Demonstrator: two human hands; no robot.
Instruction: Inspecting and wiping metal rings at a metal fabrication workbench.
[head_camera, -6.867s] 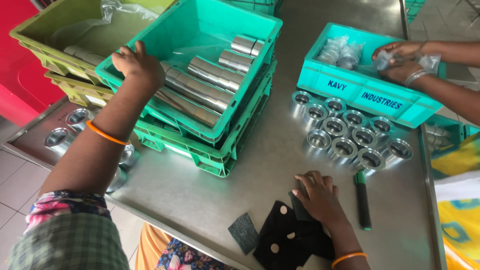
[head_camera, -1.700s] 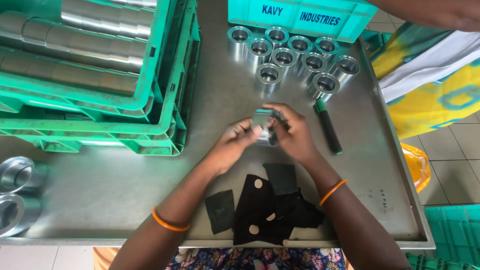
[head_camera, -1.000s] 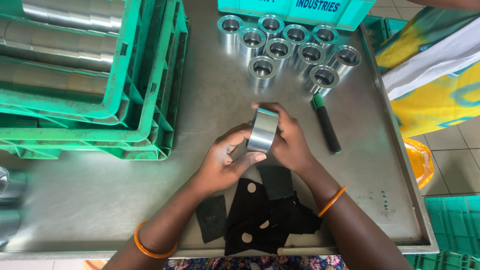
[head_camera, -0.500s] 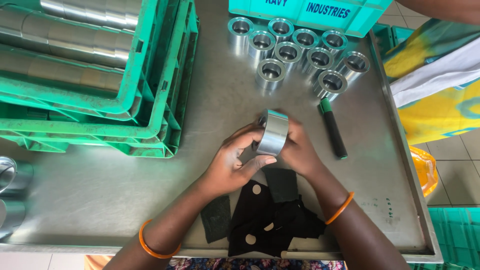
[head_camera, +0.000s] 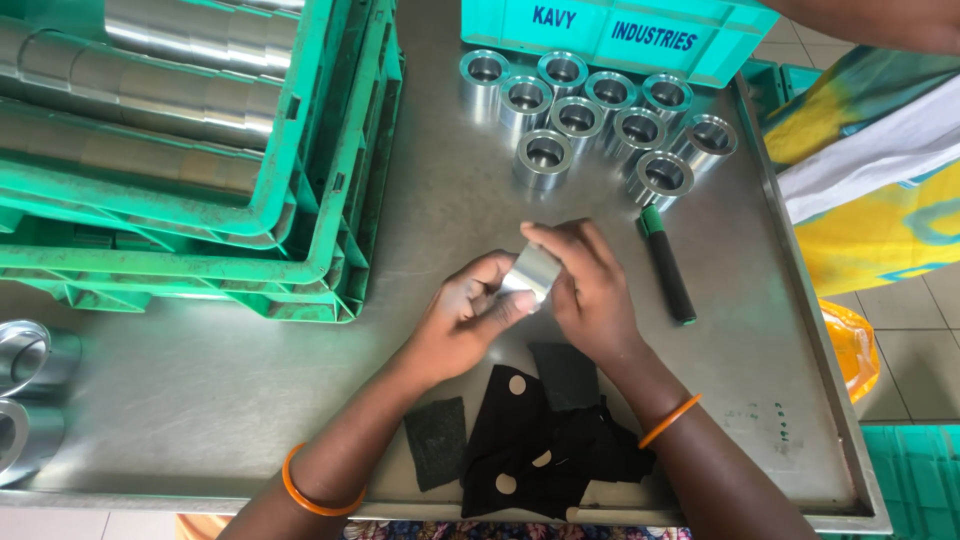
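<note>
A steel desk (head_camera: 470, 215) carries everything here. On its left stand stacked green crates (head_camera: 330, 240), the upper one full of long steel tubes (head_camera: 190, 45). At the far edge sits a teal bin (head_camera: 720, 55), and in front of it a cluster of short steel bushes (head_camera: 590, 115) stands upright. Nearer lie a black perforated cloth (head_camera: 540, 450), two dark abrasive pads (head_camera: 437, 442) and a green-capped marker (head_camera: 668, 265). At mid-desk the left hand (head_camera: 462, 325) and right hand (head_camera: 590, 285) hold one steel sleeve (head_camera: 532, 271) just above the surface, the fingers of both closed round its wall. The step in hand looks like inspecting or turning the sleeve; the next move probably needs a firm one-hand grip to free the other
</note>
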